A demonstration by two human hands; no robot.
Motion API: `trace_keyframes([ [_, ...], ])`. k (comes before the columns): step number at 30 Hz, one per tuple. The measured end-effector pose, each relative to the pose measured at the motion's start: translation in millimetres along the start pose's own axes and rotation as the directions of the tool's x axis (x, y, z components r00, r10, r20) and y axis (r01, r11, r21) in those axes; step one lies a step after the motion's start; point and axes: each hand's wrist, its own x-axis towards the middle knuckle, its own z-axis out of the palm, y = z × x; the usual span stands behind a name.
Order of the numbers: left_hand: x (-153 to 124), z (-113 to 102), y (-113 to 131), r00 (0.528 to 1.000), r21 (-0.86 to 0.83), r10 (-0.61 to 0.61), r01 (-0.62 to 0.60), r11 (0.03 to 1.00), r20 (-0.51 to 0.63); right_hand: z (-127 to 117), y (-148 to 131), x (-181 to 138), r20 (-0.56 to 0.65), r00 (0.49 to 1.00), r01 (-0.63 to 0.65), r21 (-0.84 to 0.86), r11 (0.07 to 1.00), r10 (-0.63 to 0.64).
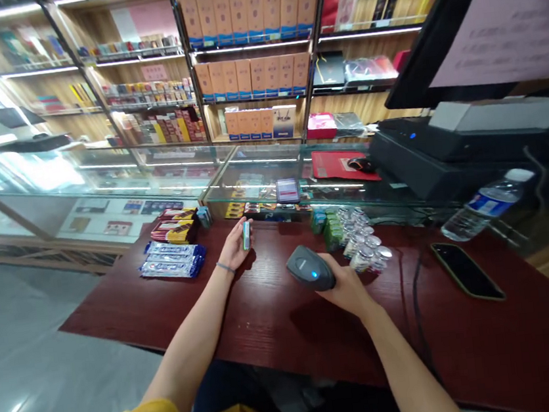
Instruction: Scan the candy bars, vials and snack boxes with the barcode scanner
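Mid-frame: slim pack (247, 235) pinched in left fingers (238, 231), scanner (307, 268) wrapped by right fingers (337, 267); pack's face, apparently too blurred to read, should be squared to scanner.

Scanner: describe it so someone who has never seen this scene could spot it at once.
Find the dark red table across the lower picture. Near its middle, the right hand grips the scanner. Unlike the black phone farther right, it shows a blue light.

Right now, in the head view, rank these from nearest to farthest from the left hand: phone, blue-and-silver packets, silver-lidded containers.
1. Blue-and-silver packets: just left of the left hand.
2. Silver-lidded containers: to its right, near the glass counter.
3. Phone: farther right.
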Motion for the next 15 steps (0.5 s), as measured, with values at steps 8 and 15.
trace_keyframes([
  [8, -0.2, -0.3, 0.3, 0.997, 0.154, 0.065, -0.058, 0.986, -0.04, 11.1, -12.2, 2.1, 0.144, 0.983, 0.139, -0.169, 0.976, -0.115],
  [15, 1.7, -1.8, -1.4, 0.993, 0.276, 0.117, -0.11, 0.955, -0.007, 9.2, -12.0, 1.9, 0.117, 0.988, 0.116, -0.155, 0.981, -0.098],
])
